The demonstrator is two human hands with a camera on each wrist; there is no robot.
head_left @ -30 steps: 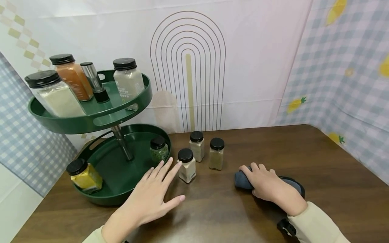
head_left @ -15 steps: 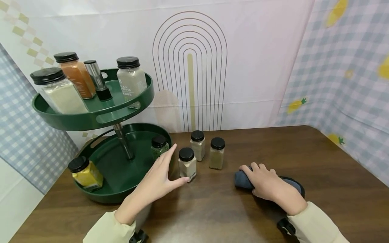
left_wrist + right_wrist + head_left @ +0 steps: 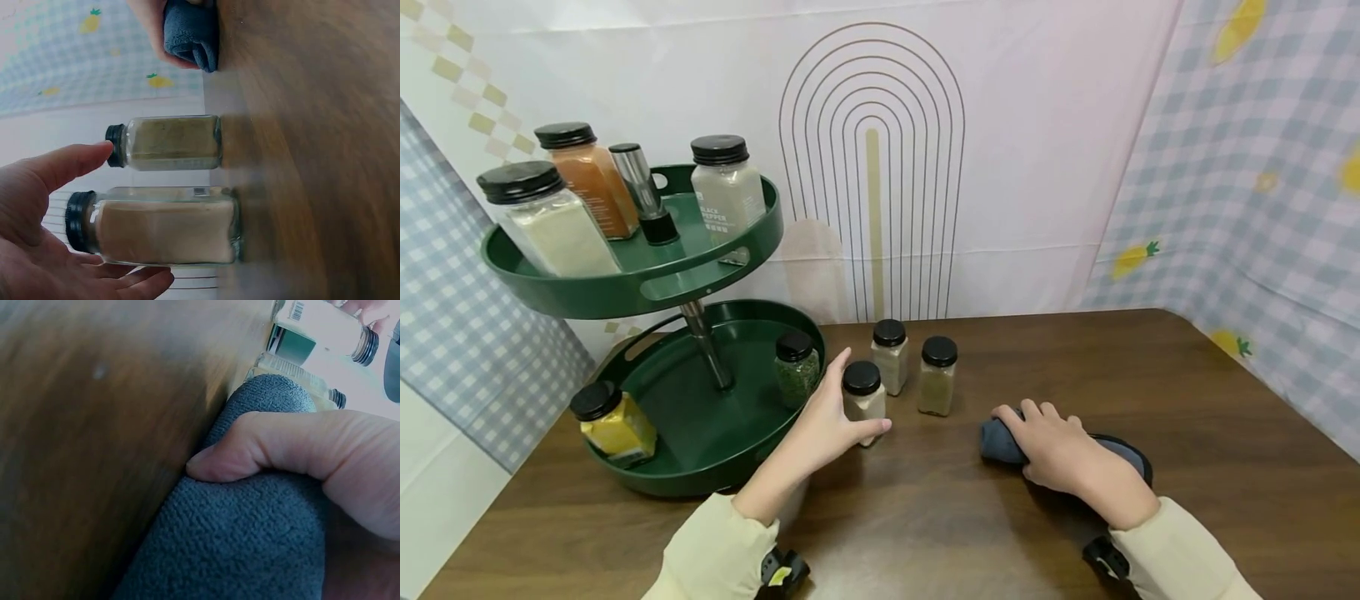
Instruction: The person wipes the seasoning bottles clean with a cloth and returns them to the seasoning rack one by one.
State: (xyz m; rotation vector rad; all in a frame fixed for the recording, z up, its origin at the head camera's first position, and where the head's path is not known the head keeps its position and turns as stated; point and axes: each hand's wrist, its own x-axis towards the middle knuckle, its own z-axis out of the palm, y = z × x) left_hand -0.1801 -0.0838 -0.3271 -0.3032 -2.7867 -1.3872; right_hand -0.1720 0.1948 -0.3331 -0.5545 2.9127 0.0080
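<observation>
My left hand (image 3: 829, 423) is spread around a small square spice jar (image 3: 867, 407) with a black lid and pale powder, which stands upright on the table. In the left wrist view the thumb is apart from this pale jar (image 3: 165, 231), and the fingers reach behind it. Two more small spice jars stand just beyond, a pale one (image 3: 891, 367) and a greenish-brown one (image 3: 937, 387). On the right, my right hand (image 3: 1051, 448) grips a rolled blue-grey cloth (image 3: 997, 443) lying on the table. Its thumb presses into the textured cloth (image 3: 231, 531) in the right wrist view.
A green two-tier rack stands at left. Its upper tray (image 3: 580, 297) bears large jars and a silver cylinder (image 3: 642, 192). In the lower tray (image 3: 700, 479) are a tilted yellow jar (image 3: 619, 429) and a green herb jar (image 3: 797, 375). A patterned backdrop (image 3: 1022, 167) closes off the back.
My left hand has moved right from beside the lower tray to the front pale jar, its thumb and fingers now on either side. The right hand and cloth have stayed put.
</observation>
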